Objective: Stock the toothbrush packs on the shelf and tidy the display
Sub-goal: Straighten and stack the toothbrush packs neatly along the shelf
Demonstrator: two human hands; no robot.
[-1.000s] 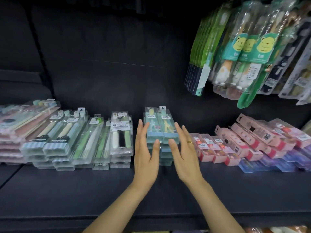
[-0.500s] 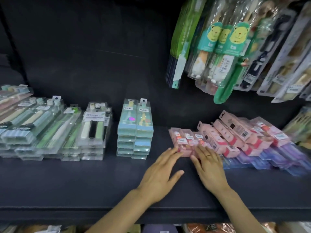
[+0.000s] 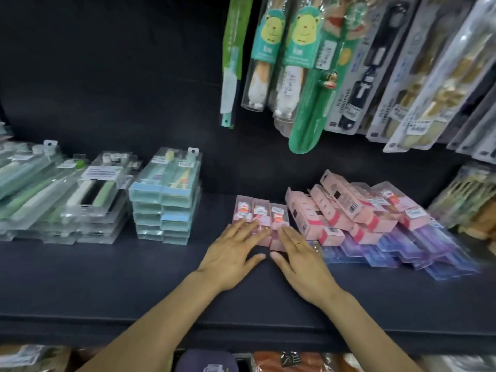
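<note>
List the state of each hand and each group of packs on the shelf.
Left hand: flat, fingers on the pink row.
Right hand: flat, fingers on the pink row.
Pink row: lying flat, side by side.
Blue stack: squared up.
Pink pile: askew, overlapping.
Hanging packs: hung above.

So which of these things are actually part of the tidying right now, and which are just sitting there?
In use:
left hand
right hand
three small pink packs

Just there:
blue stack
tumbled pink boxes
purple packs
hanging toothbrushes

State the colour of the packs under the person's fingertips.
Pink packs, clearest in the head view.
</note>
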